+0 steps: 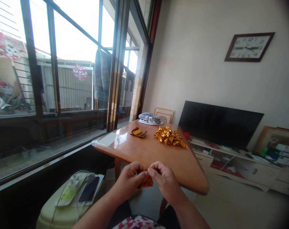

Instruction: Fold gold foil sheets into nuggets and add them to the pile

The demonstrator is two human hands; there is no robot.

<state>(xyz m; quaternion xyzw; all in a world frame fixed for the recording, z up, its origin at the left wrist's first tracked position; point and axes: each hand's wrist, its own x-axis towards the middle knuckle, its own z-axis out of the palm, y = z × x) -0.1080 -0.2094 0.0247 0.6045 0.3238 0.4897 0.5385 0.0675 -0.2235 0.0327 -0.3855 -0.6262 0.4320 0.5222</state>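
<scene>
My left hand (129,179) and my right hand (165,179) meet just in front of the near edge of the wooden table (144,149). Together they pinch a small folded piece of gold paper (146,182), mostly hidden between the fingers. On the table farther away lies a pile of several folded gold paper pieces (170,136). To its left is a small stack of flat gold paper sheets (138,132).
A crumpled cloth (149,119) lies at the table's far end by a picture frame (164,114). A stool at lower left carries a power strip (70,190) and a phone (89,189). A dark TV (218,124) stands on a low white cabinet (244,165) at right; large window at left.
</scene>
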